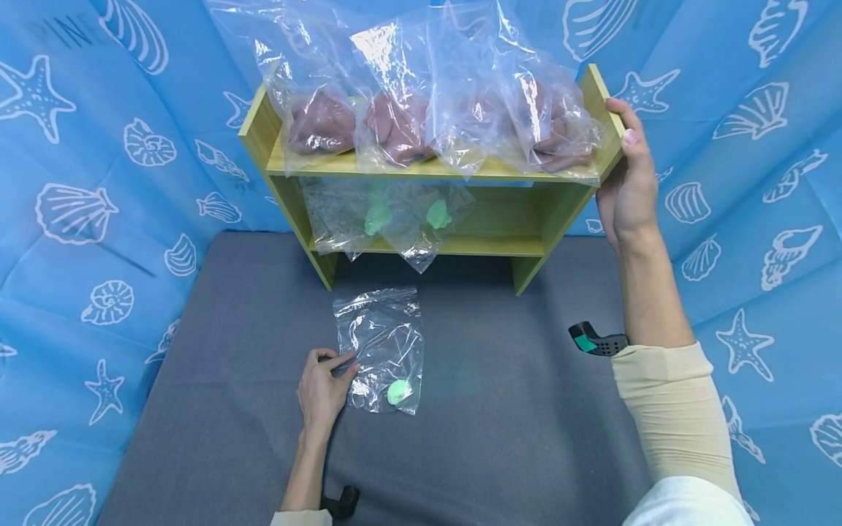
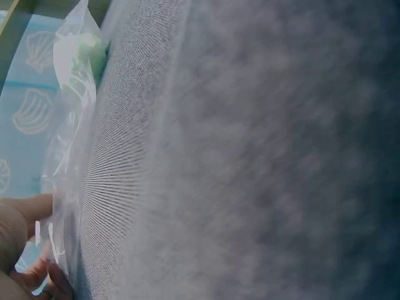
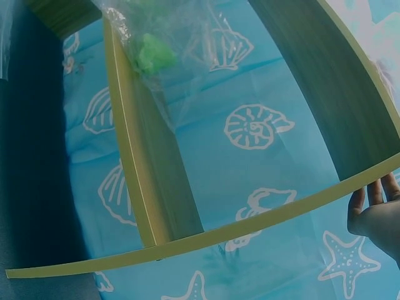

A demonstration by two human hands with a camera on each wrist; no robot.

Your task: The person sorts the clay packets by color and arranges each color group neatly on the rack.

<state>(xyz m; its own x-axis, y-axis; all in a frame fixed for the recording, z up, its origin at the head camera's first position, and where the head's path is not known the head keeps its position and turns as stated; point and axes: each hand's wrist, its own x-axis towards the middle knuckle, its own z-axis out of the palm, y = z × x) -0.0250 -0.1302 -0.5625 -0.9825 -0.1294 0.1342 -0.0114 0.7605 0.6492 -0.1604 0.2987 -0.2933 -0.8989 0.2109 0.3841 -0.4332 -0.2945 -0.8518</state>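
Note:
On the grey table surface lies a clear zip bag [image 1: 380, 336] with a round pale green piece [image 1: 398, 391] in its lower right corner. The left hand [image 1: 324, 385] pinches the left edge of this bag; in the left wrist view its thumb and fingers [image 2: 39, 205] meet the plastic. A small yellow-green wooden shelf unit [image 1: 421, 247] stands at the back. The right hand [image 1: 630, 175] holds the unit's right side panel near the top, one fingertip over the edge. The right wrist view shows fingertips [image 3: 357, 209] against that panel.
Several clear bags with reddish-brown contents [image 1: 322, 123] stand on the upper board. Bags with green pieces [image 1: 438, 214] hang over the lower board's front. Blue cloth with white shells [image 1: 85, 212] surrounds the table. Black wrist devices [image 1: 595, 342] are on both arms.

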